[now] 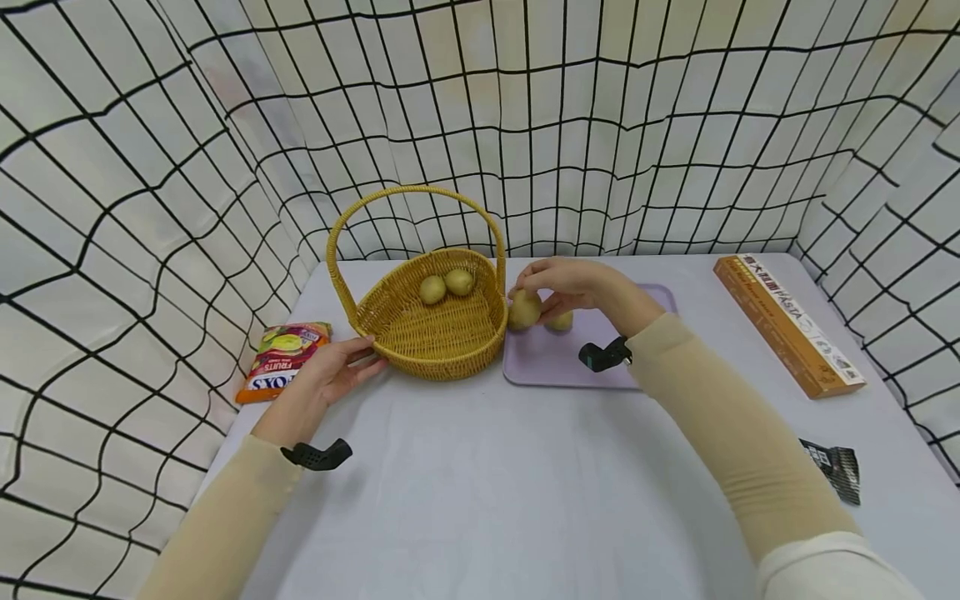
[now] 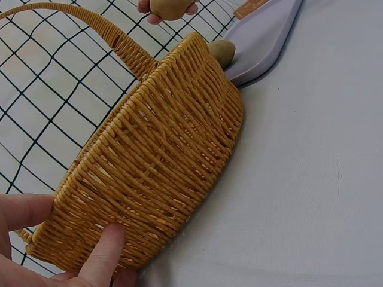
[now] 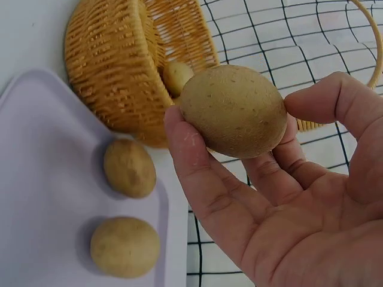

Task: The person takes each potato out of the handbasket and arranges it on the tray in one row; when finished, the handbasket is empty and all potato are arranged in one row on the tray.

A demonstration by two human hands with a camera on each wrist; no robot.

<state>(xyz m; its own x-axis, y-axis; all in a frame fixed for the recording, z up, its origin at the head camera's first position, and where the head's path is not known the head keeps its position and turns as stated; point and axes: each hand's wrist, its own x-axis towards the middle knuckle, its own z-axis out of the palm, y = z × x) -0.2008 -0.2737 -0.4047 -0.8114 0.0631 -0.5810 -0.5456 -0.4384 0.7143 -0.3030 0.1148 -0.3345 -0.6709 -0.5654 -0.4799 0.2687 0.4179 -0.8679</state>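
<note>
A yellow-brown wicker basket with a tall hoop handle has two potatoes inside. My left hand holds the near left end of its rim, one digit at the rim and the others against the woven outer wall. Raised beside the basket's right side, my right hand grips a potato between thumb and fingers. Below it lies a lilac tray; in the right wrist view one potato and another potato rest on it near the edge.
Left of the basket lies a red and orange candy bag. A long brown pasta box is at the right, and a black packet sits nearer, partly behind the right sleeve. Black netting over white cloth encloses the table's back and sides.
</note>
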